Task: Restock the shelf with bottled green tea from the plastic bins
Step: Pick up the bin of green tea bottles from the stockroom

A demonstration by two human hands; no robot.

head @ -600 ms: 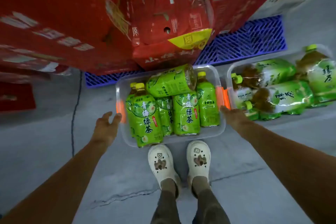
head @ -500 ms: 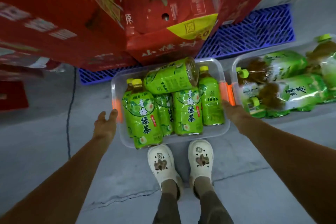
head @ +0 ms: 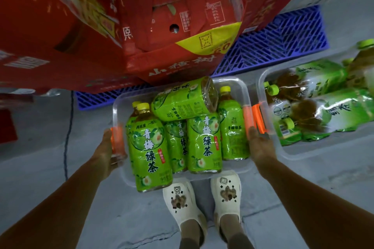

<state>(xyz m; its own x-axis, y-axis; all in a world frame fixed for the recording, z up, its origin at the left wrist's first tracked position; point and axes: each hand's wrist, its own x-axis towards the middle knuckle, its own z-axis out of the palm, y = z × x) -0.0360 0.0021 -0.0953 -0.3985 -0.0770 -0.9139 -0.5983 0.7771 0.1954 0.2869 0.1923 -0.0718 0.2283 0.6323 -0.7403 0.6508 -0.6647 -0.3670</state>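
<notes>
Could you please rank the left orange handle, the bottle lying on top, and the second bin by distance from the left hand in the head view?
1. Left orange handle: under the left hand itself.
2. Bottle lying on top: middle rear of the near bin.
3. Second bin: far right, beyond the right hand.

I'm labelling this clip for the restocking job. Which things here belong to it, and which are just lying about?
Belong:
clear plastic bin with orange handles
green-labelled tea bottles in it
second clear bin of tea bottles
left hand and right hand at its handles

Lying about:
red cardboard cartons
blue plastic pallet
</notes>
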